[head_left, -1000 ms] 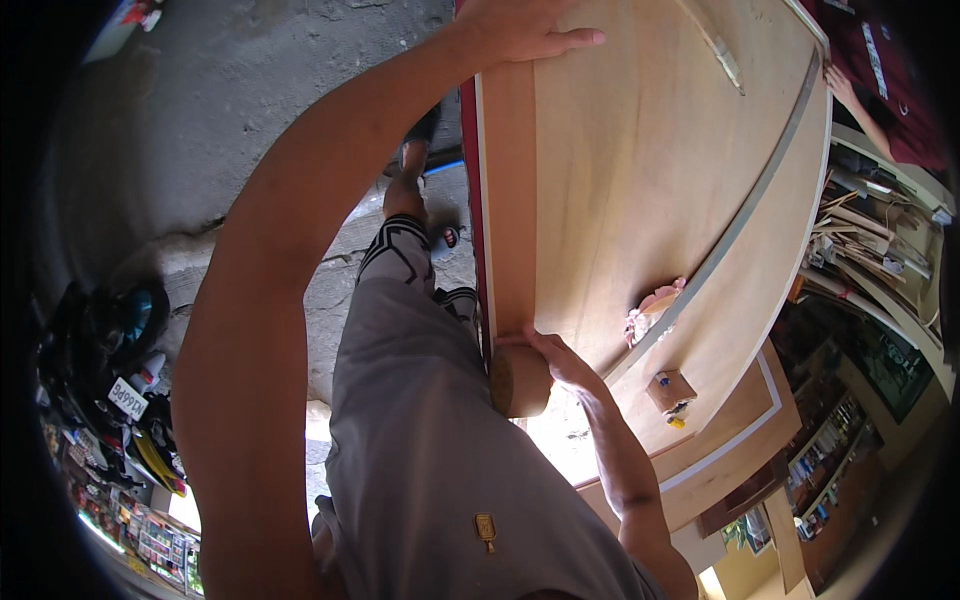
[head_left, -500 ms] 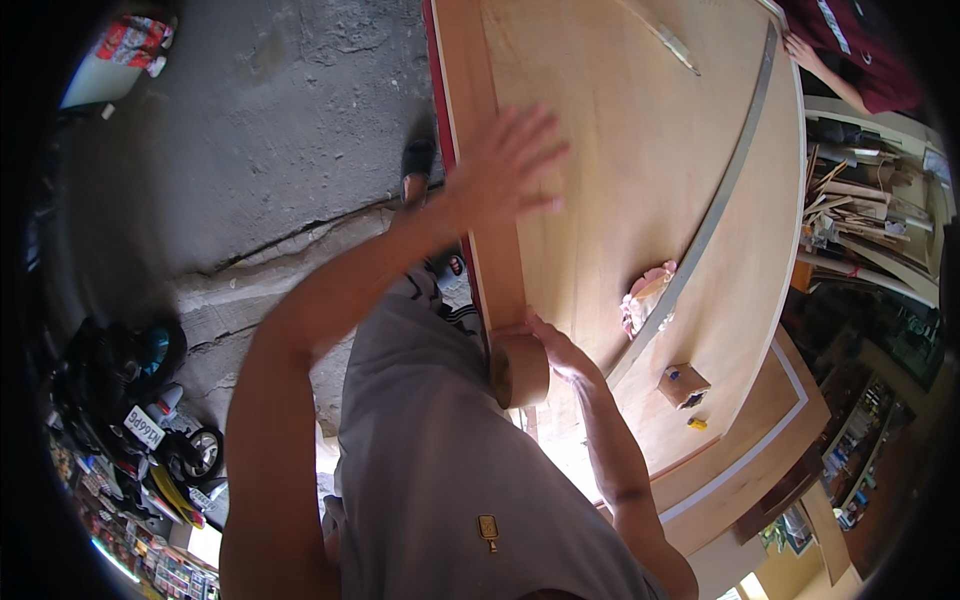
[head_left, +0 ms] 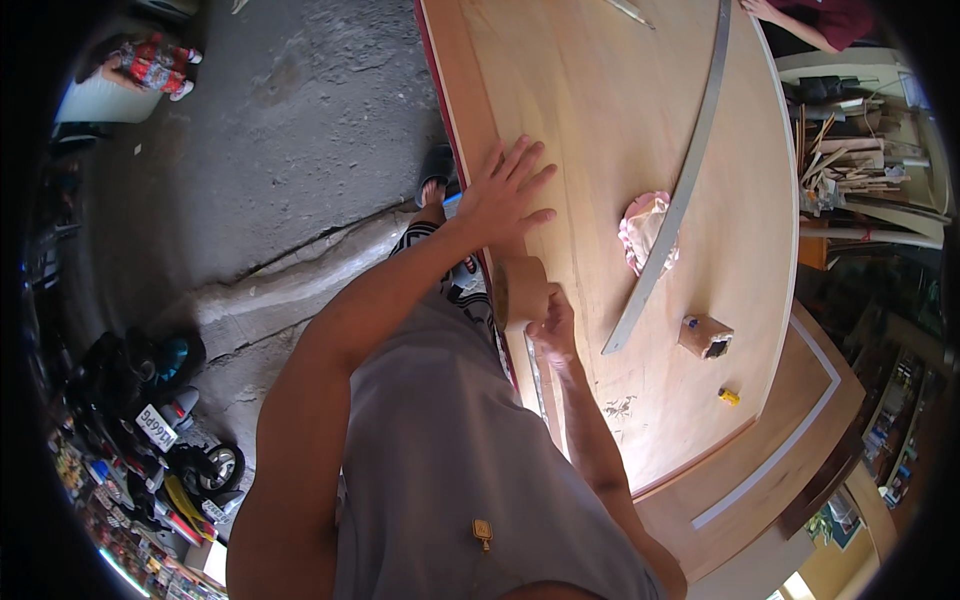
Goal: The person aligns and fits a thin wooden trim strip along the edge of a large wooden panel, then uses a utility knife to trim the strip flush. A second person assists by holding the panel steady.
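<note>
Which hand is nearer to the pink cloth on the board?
Left. The left hand lies flat on the board, beside the pink cloth; the right hand is lower, holding the tape roll.

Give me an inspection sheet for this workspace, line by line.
Surface: large light plywood panel, lying flat on another board.
Job's things: brown tape roll at the panel's near edge.
Clutter: long grey metal strip; crumpled pink cloth; small wooden block; small yellow object.
Hands: left hand flat on the panel, fingers spread; right hand on the roll.
Cables: nothing seen.
Surroundings: concrete floor; parked motorbike; wood offcuts.
</note>
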The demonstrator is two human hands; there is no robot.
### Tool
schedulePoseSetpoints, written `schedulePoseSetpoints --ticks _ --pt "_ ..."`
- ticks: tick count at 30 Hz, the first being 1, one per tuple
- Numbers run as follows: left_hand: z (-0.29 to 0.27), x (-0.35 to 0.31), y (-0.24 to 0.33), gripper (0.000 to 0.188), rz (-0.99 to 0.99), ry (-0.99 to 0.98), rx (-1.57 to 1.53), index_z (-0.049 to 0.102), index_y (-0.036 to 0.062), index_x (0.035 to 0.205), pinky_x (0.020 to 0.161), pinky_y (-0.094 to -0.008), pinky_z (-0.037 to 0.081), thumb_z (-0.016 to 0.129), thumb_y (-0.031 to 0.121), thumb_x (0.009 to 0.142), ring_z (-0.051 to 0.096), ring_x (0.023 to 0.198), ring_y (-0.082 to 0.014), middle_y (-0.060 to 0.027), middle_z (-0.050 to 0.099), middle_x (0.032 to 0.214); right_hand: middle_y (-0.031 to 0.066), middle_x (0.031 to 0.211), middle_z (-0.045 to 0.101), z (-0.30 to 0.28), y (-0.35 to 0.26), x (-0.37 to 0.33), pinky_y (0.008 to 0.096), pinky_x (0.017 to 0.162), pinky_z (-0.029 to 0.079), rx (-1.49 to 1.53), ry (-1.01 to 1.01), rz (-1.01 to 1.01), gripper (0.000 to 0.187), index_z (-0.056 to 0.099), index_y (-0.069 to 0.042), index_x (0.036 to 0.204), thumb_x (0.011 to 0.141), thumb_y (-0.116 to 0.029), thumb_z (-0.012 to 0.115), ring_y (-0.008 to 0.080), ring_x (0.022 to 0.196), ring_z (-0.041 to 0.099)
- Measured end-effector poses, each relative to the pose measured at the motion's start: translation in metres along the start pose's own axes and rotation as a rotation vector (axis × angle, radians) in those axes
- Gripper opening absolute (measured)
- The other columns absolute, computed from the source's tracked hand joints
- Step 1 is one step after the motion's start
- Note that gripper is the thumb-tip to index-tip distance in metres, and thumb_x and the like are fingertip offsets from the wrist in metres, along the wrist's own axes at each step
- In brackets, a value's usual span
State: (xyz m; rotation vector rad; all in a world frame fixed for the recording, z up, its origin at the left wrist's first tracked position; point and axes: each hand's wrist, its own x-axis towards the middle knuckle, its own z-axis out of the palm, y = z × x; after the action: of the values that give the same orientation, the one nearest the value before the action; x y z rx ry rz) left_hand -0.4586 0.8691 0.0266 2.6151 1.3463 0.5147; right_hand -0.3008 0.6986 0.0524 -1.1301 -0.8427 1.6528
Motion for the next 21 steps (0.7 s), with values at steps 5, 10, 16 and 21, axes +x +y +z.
schedulePoseSetpoints --ticks 5,10,16,21 --pt "0.010 0.010 -0.013 0.065 -0.076 0.035 -0.060 0.045 0.0138 0.143 0.117 -0.0567 0.016 0.045 0.057 0.095 0.024 0.144 -0.0372 -0.0176 0.033 0.153 0.0029 0.094 0.067 0.011 -0.004 -0.009 0.0282 0.078 0.047 -0.016 -0.018 0.017 0.041 0.068 -0.001 0.103 0.075 -0.024 0.087 0.0118 0.086 0.060" --pt "0.022 0.063 -0.109 0.067 -0.212 0.117 0.217 0.041 0.0169 0.147 0.118 -0.0561 0.013 0.042 0.060 0.095 0.019 0.146 -0.0363 -0.0177 0.028 0.155 0.0021 0.088 0.067 0.004 -0.006 -0.016 0.0269 0.075 0.047 -0.037 -0.019 0.117 0.038 0.070 -0.003 0.097 0.076 -0.032 0.085 0.0109 0.083 0.060" --pt "0.015 0.084 -0.131 0.073 -0.264 0.117 0.220 0.040 0.0181 0.147 0.119 -0.0559 0.010 0.037 0.067 0.094 0.015 0.148 -0.0356 -0.0177 0.026 0.156 0.0038 0.087 0.068 0.016 -0.023 -0.016 0.0333 0.084 0.045 -0.137 -0.011 0.154 0.040 0.071 -0.004 0.092 0.074 -0.037 0.085 0.0169 0.098 0.059" --pt "0.010 0.080 -0.133 0.077 -0.260 0.133 0.147 0.043 0.0173 0.146 0.118 -0.0558 0.011 0.040 0.071 0.090 0.017 0.147 -0.0375 -0.0179 0.027 0.156 0.0141 0.115 0.064 0.007 -0.049 -0.061 0.0413 0.101 0.038 -0.067 0.110 0.306 0.044 0.070 0.000 0.103 0.075 -0.032 0.083 0.0259 0.125 0.049"
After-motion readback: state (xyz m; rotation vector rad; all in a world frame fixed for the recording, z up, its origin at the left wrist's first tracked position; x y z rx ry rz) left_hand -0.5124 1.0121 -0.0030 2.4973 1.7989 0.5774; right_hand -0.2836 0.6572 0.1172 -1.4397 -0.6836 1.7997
